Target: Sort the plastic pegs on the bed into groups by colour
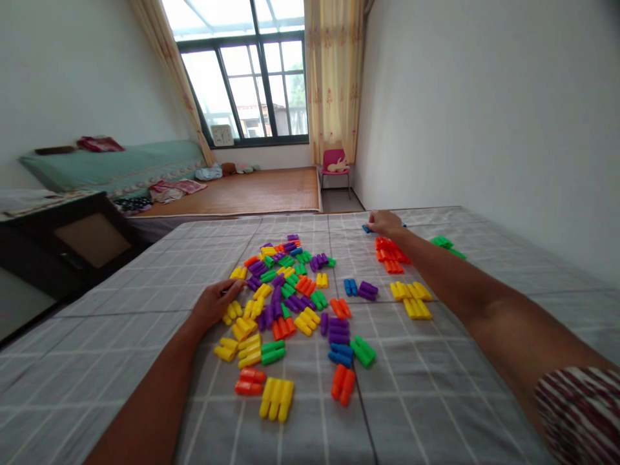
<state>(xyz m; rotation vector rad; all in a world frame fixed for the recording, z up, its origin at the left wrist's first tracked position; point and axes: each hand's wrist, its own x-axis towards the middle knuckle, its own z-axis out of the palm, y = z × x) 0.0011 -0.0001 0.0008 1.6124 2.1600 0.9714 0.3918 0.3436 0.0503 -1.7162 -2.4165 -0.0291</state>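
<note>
My right hand (pixel 386 223) reaches to the far side of the bed, its fingers closed on a small blue plastic block (pixel 367 228). Another bit of blue shows just beyond the hand's right side. Nearer than that hand lies a cluster of orange blocks (pixel 390 255), partly covered by my forearm. My left hand (pixel 220 300) rests at the left edge of a mixed pile of blocks (pixel 278 290) in yellow, purple, green, orange and blue. Its fingers reach out loosely beside yellow and purple blocks, with a gap at the thumb; nothing shows held there.
Yellow blocks (pixel 411 298) form a group at the right, and green blocks (pixel 443 243) lie beyond my right forearm. Loose blocks, such as an orange one (pixel 343 385), are scattered toward me on the grey checked sheet (pixel 145 310). A wall (pixel 484 116) runs along the right.
</note>
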